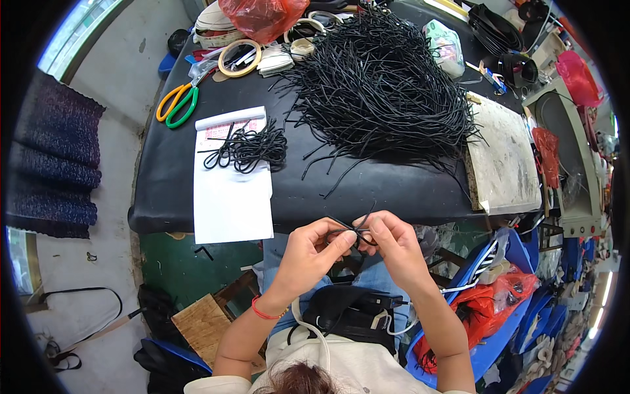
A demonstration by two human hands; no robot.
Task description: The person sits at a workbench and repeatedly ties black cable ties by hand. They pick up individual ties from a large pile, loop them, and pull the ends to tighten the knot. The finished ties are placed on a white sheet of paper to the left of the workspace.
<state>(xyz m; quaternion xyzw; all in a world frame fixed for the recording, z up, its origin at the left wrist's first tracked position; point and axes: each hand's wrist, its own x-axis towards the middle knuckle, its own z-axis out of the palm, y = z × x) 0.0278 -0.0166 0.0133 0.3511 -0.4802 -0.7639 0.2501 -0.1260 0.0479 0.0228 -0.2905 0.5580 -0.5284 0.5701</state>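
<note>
Brown hair (298, 379) at the bottom edge, and above it black cord (358, 229) just below the frame's centre.

Left hand (317, 253) and right hand (396, 251) are both pinched on this cord, close together. Left of centre, a looped bundle (252, 148) lies on white paper (233, 207); a large dark pile (387, 98) fills the upper middle.
</note>
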